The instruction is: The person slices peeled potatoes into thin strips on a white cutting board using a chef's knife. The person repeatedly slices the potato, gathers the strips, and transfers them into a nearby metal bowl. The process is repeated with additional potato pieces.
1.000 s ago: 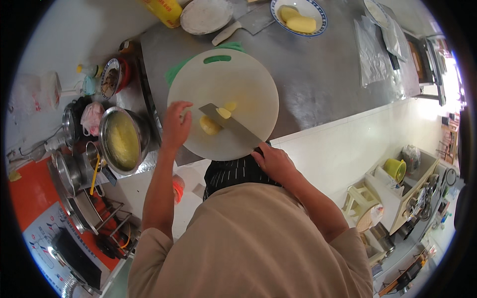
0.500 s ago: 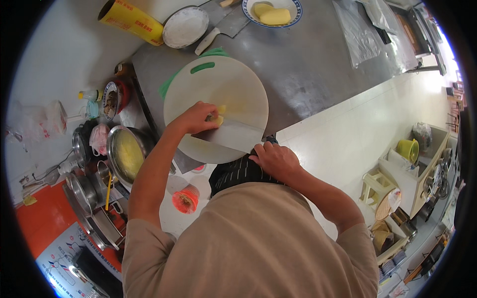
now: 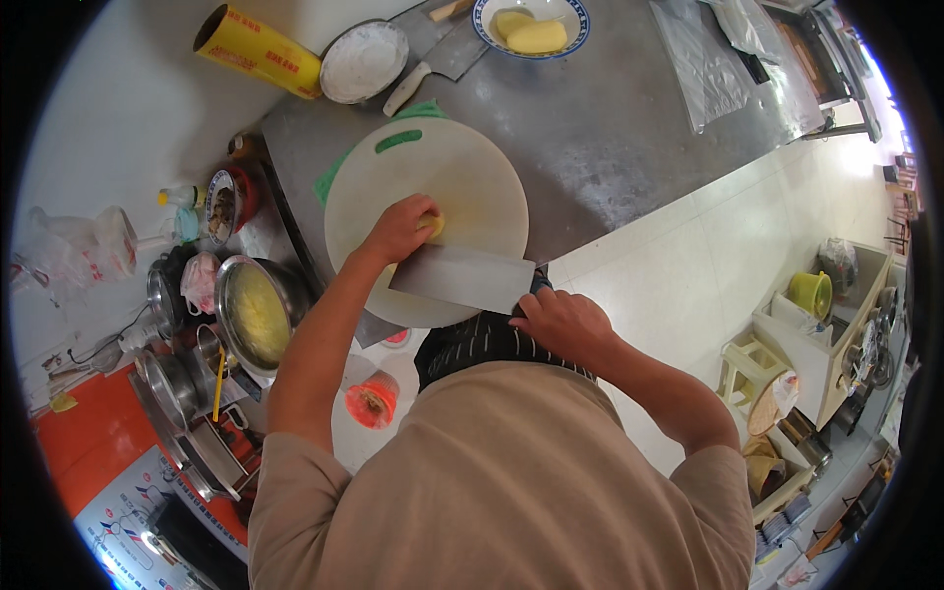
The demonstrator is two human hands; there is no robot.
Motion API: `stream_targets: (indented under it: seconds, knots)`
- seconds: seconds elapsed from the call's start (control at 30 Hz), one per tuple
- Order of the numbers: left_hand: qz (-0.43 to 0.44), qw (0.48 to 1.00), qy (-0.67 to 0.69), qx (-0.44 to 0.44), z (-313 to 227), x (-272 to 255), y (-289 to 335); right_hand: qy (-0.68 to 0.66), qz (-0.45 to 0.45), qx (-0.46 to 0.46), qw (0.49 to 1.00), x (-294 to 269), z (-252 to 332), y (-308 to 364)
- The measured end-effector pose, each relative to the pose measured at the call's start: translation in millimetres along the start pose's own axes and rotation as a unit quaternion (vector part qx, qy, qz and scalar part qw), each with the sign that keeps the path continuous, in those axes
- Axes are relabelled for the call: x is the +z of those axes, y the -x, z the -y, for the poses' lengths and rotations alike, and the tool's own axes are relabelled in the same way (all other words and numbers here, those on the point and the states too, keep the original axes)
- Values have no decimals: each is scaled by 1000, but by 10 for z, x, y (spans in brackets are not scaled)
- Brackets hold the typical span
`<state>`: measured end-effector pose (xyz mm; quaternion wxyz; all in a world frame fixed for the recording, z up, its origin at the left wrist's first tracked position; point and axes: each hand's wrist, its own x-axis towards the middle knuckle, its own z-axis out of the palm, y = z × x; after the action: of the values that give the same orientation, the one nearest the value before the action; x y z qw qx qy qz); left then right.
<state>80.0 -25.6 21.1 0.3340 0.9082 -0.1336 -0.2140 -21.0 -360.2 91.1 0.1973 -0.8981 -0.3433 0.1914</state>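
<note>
Left hand [image 3: 398,229]: grip clamped on a peeled potato piece [image 3: 436,227], partly hidden, upon the round cutting board [image 3: 472,177]. Right hand [image 3: 567,323]: grip clamped on a cleaver [image 3: 462,279], its blade nearer the person than the potato piece. Board set on metal surface [image 3: 610,138], green cloth [image 3: 328,178] showing beneath. Peeled potatoes [image 3: 538,37] noted in a blue-rimmed bowl [image 3: 578,24] beyond.

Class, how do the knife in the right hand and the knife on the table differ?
The held knife is in the right hand, its handle mostly covered; the other knife lies untouched, its pale handle exposed. The held knife's blade is over the cutting board, the other knife's on the metal table. Both have broad metal blades.
</note>
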Motion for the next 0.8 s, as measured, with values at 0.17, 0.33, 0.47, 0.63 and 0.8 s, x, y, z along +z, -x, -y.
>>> stream_targets:
  seconds: [0.17, 0.33, 0.47, 0.63, 0.8]
  knots:
    - [-97, 991, -67, 63, 25, 103, 140, 7, 50, 40, 998, -76, -97, 353]
    - [-74, 988, -98, 90, 54, 137, 181, -106, 73, 183, 975, -154, -183, 608]
    - [-71, 990, -103, 57, 9, 228, 196, -176, 11, 235, 956, -119, -209, 575]
    - [-218, 970, -104, -15, -27, 191, 579, -252, -21, 239, 937, -48, -161, 250]
    - [-258, 957, -53, -119, -60, 385, 1141, -265, -11, 226, 937, -20, -38, -123]
